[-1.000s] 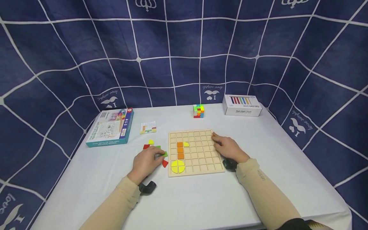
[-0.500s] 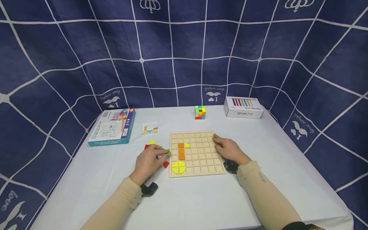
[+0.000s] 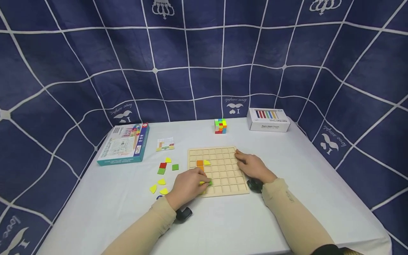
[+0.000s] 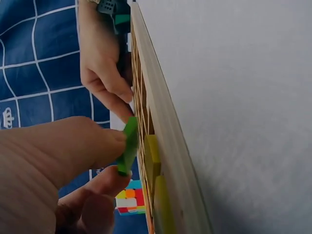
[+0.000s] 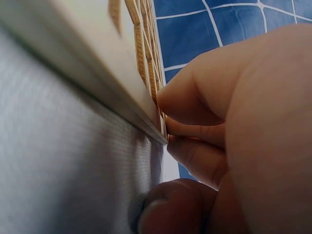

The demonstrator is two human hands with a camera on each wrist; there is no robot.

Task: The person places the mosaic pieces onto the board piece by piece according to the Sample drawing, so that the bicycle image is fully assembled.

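My left hand (image 3: pixel 188 186) pinches a green square tile (image 4: pixel 129 146) between thumb and fingertip, close over the lower left of the wooden grid board (image 3: pixel 224 173). In the left wrist view the tile tilts on edge beside yellow quarter-circle tiles (image 4: pixel 152 153) set in the board. Further up the board lie an orange tile (image 3: pixel 199 163) and a single yellow quarter circle (image 3: pixel 207 162); my left hand hides part of this row. At the board's right edge, my right hand (image 3: pixel 254 166) grips the border, its thumb on the grid side in the right wrist view.
Left of the board lie loose tiles: a red one (image 3: pixel 163 165), green squares (image 3: pixel 175 167) and several yellow quarter circles (image 3: pixel 161 181). Behind them are a pattern card (image 3: pixel 165 143) and a teal-edged box (image 3: pixel 122 144). A puzzle cube (image 3: pixel 220 126) and white box (image 3: pixel 268 119) stand at the back.
My left hand has lifted the green tile from the loose pieces and carried it right, over the board's lower left. My right hand stays at the board's edge.
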